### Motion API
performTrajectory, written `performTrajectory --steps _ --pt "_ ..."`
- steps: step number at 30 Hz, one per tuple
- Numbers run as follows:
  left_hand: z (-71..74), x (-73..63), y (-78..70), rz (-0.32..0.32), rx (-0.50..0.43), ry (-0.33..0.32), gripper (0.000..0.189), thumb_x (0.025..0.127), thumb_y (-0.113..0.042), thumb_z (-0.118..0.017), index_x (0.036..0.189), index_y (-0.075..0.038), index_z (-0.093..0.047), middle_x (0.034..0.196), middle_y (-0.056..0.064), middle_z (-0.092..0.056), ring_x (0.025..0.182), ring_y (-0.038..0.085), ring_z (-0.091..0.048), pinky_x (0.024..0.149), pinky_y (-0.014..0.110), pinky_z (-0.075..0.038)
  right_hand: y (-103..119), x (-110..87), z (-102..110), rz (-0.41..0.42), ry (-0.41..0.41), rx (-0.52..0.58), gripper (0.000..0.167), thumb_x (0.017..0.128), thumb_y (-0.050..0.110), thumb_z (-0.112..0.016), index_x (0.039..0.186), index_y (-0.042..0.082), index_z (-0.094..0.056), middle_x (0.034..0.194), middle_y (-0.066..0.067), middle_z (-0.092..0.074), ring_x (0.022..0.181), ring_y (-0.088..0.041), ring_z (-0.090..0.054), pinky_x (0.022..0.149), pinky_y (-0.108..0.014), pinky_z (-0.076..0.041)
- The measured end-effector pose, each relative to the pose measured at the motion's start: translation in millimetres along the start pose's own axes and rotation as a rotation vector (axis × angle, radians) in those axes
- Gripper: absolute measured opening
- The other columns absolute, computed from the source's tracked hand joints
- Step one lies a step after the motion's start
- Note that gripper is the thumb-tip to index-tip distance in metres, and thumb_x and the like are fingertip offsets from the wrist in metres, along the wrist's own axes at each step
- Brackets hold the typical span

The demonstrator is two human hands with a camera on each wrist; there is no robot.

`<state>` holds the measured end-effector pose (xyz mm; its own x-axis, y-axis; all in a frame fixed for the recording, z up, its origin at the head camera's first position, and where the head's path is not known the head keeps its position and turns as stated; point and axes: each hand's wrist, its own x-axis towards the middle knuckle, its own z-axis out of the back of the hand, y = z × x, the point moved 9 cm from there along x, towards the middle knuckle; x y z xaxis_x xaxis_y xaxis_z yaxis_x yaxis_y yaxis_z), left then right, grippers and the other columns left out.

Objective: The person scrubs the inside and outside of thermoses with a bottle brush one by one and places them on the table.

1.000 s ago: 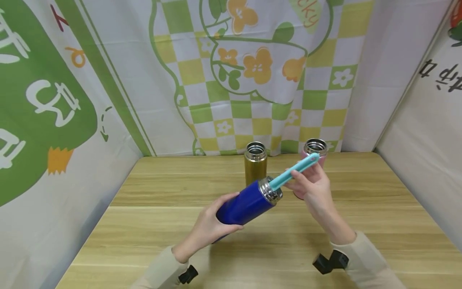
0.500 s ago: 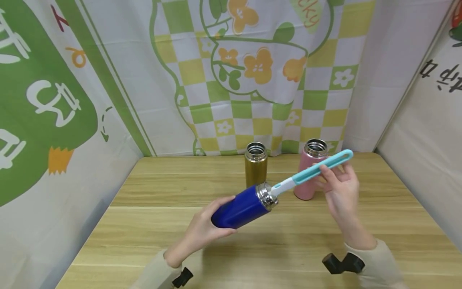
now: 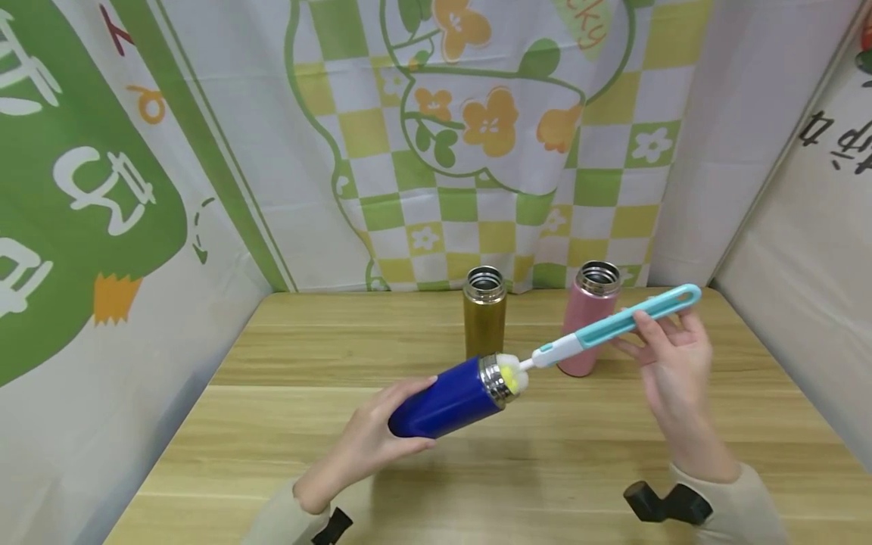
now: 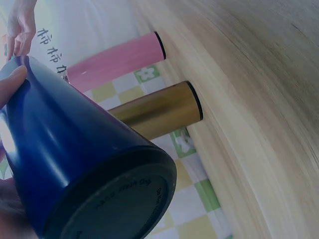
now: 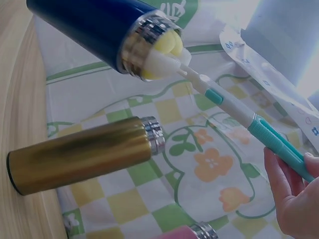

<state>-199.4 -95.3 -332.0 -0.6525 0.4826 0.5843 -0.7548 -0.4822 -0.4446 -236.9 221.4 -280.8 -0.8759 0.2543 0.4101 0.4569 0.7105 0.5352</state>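
Observation:
My left hand (image 3: 375, 428) grips a blue thermos bottle (image 3: 446, 400) near its base, holding it tilted with the mouth up and to the right. Its dark underside shows in the left wrist view. My right hand (image 3: 674, 363) pinches the turquoise handle of a bottle brush (image 3: 616, 325) between thumb and fingers. At the bottle's steel mouth, the brush's white and yellow sponge head (image 5: 167, 55) bulges partly out; its other part is hidden inside. The brush's white shaft lines up with the bottle.
A gold thermos bottle (image 3: 484, 314) without a lid stands on the wooden table (image 3: 306, 409) behind the blue one. To its right stands a pink thermos bottle (image 3: 589, 318), partly covered by the brush. A patterned cloth (image 3: 470, 212) hangs at the table's back edge.
My right hand has drawn the brush up and to the right, so the white shaft and then part of the sponge head came out. The blue bottle has shifted slightly left and down.

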Motion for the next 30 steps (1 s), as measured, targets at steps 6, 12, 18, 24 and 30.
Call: performTrajectory --steps 6,12,18,24,30 --pt "2.8 -1.2 -0.6 -0.006 0.013 0.007 0.073 0.059 -0.023 -0.081 0.124 -0.014 -0.049 0.114 0.004 -0.057 0.102 0.021 -0.055 0.079 0.039 -0.047 4 0.5 1 -0.007 -0.012 -0.03 0.018 0.083 -0.016 -0.045 0.095 -0.003 -0.05 0.078 -0.015 -0.063 0.072 -0.025 -0.064 0.063 -0.042 -0.051" --pt "4.2 -1.1 0.7 0.008 0.008 -0.022 0.074 0.055 -0.02 -0.083 0.121 -0.014 -0.052 0.111 0.005 -0.059 0.099 0.022 -0.056 0.078 0.04 -0.048 -3 -1.3 -1 -0.012 -0.044 -0.066 0.02 0.082 -0.015 -0.048 0.095 0.0 -0.05 0.077 -0.013 -0.063 0.072 -0.023 -0.064 0.06 -0.038 -0.052" --pt "6.8 0.1 1.7 0.017 0.039 -0.06 0.076 0.05 -0.019 -0.085 0.119 -0.013 -0.054 0.108 0.005 -0.061 0.097 0.022 -0.058 0.076 0.039 -0.049 -11 -3.0 -3 -0.01 -0.06 -0.069 0.022 0.081 -0.016 -0.048 0.097 0.0 -0.048 0.076 -0.012 -0.063 0.072 -0.024 -0.064 0.061 -0.039 -0.052" --pt "8.0 2.5 -2.2 0.013 0.068 -0.078 0.076 0.048 -0.02 -0.086 0.117 -0.014 -0.055 0.105 0.004 -0.062 0.095 0.021 -0.058 0.074 0.038 -0.049 -20 -10.6 -7 -0.036 -0.082 -0.156 0.021 0.082 -0.012 -0.051 0.097 0.003 -0.049 0.078 -0.009 -0.064 0.068 -0.02 -0.064 0.06 -0.033 -0.052" --pt "2.8 12.3 -10.5 -0.027 0.035 -0.101 0.075 0.05 -0.02 -0.085 0.118 -0.013 -0.055 0.105 0.004 -0.061 0.094 0.02 -0.058 0.075 0.038 -0.049 -69 -9.5 19 -0.037 0.053 -0.213 0.034 0.082 -0.004 -0.056 0.114 0.0 -0.044 0.09 -0.014 -0.063 0.074 -0.023 -0.065 0.068 -0.039 -0.051"
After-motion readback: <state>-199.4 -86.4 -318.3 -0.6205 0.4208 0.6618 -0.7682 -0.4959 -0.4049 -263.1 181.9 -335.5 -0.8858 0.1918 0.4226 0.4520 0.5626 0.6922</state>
